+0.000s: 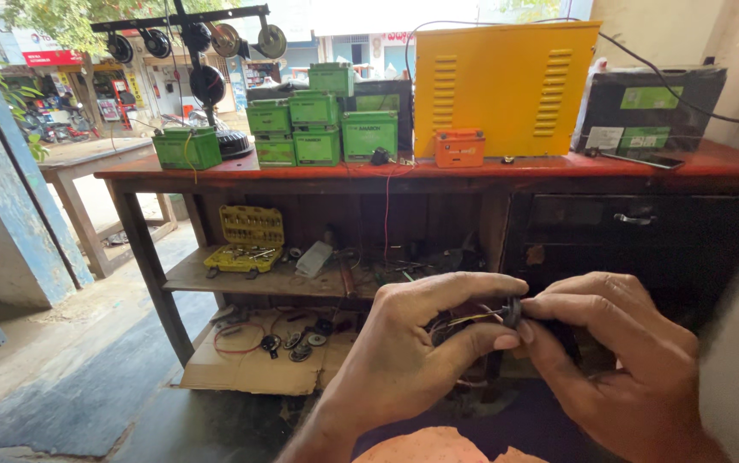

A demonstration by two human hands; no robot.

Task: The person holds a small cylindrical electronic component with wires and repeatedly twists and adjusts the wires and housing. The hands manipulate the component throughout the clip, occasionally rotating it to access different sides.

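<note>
1. Here, the left hand [404, 360] and right hand [618, 360] meet low in the view, in front of the red-topped workbench [301, 165].
2. Both pinch a small black round part [512, 312] — thumb and forefinger pressed together on it from either side.
3. Thin wires [470, 318] run from the part under the left fingers.
4. Behind stand green boxes [313, 129], a yellow metal case [506, 86] and — on the lower shelf — a yellow tool tray [245, 257].
</note>
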